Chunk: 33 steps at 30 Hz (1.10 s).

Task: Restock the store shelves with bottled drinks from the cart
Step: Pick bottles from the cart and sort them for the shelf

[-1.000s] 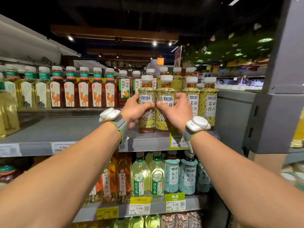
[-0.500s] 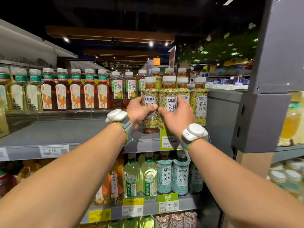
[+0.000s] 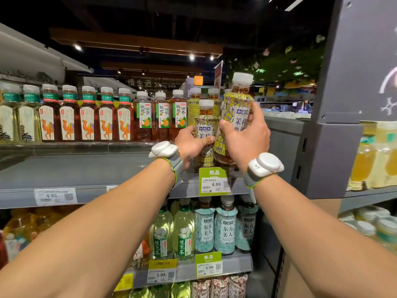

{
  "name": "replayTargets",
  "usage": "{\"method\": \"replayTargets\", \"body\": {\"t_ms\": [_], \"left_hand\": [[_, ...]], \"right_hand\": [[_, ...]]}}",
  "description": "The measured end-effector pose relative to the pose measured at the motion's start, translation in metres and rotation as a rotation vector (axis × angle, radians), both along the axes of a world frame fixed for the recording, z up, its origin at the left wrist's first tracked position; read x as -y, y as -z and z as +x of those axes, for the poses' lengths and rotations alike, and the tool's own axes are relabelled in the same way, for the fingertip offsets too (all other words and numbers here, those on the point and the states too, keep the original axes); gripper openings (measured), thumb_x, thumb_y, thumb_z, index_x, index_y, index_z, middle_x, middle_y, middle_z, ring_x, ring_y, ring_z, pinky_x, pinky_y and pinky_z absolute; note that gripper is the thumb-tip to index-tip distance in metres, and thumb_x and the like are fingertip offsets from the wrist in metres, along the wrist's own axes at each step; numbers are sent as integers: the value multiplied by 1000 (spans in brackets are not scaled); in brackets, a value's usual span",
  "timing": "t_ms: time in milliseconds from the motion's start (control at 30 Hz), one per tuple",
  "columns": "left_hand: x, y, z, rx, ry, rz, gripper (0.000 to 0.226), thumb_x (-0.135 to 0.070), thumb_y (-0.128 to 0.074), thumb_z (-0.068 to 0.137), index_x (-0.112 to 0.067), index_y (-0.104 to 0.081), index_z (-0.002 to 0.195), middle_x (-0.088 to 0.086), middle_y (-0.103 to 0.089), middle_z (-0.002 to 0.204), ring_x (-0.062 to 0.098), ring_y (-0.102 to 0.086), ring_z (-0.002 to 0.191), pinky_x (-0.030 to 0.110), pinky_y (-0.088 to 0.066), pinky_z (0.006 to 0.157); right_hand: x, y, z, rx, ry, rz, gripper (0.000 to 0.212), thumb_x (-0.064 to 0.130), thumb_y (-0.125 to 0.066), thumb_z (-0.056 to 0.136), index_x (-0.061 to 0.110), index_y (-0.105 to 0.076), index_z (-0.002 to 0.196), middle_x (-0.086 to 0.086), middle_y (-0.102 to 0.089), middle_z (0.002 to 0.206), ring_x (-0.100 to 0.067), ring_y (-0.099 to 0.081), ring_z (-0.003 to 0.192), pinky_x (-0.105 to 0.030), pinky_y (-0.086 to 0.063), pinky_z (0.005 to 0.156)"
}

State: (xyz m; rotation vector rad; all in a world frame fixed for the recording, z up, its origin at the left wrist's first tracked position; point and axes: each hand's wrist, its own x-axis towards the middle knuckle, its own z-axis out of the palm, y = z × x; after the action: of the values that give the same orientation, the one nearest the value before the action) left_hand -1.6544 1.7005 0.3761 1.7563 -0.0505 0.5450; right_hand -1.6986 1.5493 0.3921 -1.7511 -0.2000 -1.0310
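At the right end of the grey metal shelf (image 3: 86, 175), our left grip (image 3: 191, 145) curls round a tea bottle (image 3: 205, 123). Its base hides behind our knuckles and the green price tag (image 3: 214, 182), so we cannot tell whether it stands. At its 1 o'clock, our right grip (image 3: 247, 138) wraps a second bottle (image 3: 237, 108), tilted and higher: clear plastic, amber tea, yellow floral sleeve, white cap.

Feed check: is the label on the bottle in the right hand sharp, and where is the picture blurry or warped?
Head view, centre: the raised bottle in the right hand is bright, label sharp; so is the lower bottle in the left hand. Head view, edges: the shelf bows, the grey post leans, the far-left price tag is smeared. Ceiling dark, lamps flare.
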Motion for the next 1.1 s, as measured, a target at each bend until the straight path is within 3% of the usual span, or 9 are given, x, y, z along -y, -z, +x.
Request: {"method": "replayTargets", "body": {"t_ms": [133,467,600,733,800,900,1000,1100], "left_hand": [[7,1,1,-3,-34,25,79,-31,-91,75,-8,-54,142,11,-66,131,29,-64,120,45,-52,105],[11,-1,-1,21,-185,152,93,-45,-87,77,-15,-43,153,11,-53,148,33,-52,132,46,-45,111],[10,-1,0,-6,-180,142,97,-45,-85,79,-15,-36,157,10,-45,156,33,-45,139,47,-40,115],[15,-6,-3,-4,-198,164,114,-52,-86,75,-14,-21,161,14,-35,159,35,-35,144,50,-35,118],[20,-12,-11,182,-363,280,104,-50,-83,77,-15,-26,157,14,-35,154,34,-33,142,48,-32,117],[31,-25,-19,565,-515,767,62,-31,-68,85,-21,-49,143,9,-46,143,30,-40,134,49,-31,117],[46,-35,-19,546,-489,1169,56,-29,-61,88,-24,-52,143,5,-49,147,30,-38,140,50,-19,122],[55,-33,-13,408,-465,1336,68,-31,-59,88,-23,-39,153,4,-42,154,29,-35,143,49,-14,123]], "right_hand": [[13,5,-5,-33,41,5,75,51,-78,74,33,-49,141,8,-65,127,-22,-61,116,-41,-51,94],[38,12,-9,-85,86,-5,80,50,-77,79,30,-45,150,6,-57,144,-23,-52,131,-45,-45,105],[44,13,-6,-81,99,29,77,46,-78,78,27,-49,146,5,-61,139,-24,-57,126,-44,-48,103],[51,14,-1,-73,129,29,77,42,-80,77,27,-49,146,3,-64,135,-26,-58,125,-40,-49,100],[51,16,2,-74,143,9,78,43,-79,78,29,-47,147,1,-65,133,-27,-58,124,-40,-48,97],[50,19,8,-83,174,-22,78,43,-79,80,28,-45,148,-4,-67,130,-32,-59,120,-38,-48,92],[51,18,12,-97,187,-18,75,41,-79,82,25,-45,147,-9,-66,131,-38,-57,120,-42,-46,95],[50,15,18,-94,185,-19,68,36,-80,82,19,-51,141,-12,-67,128,-41,-58,119,-45,-46,98]]}}
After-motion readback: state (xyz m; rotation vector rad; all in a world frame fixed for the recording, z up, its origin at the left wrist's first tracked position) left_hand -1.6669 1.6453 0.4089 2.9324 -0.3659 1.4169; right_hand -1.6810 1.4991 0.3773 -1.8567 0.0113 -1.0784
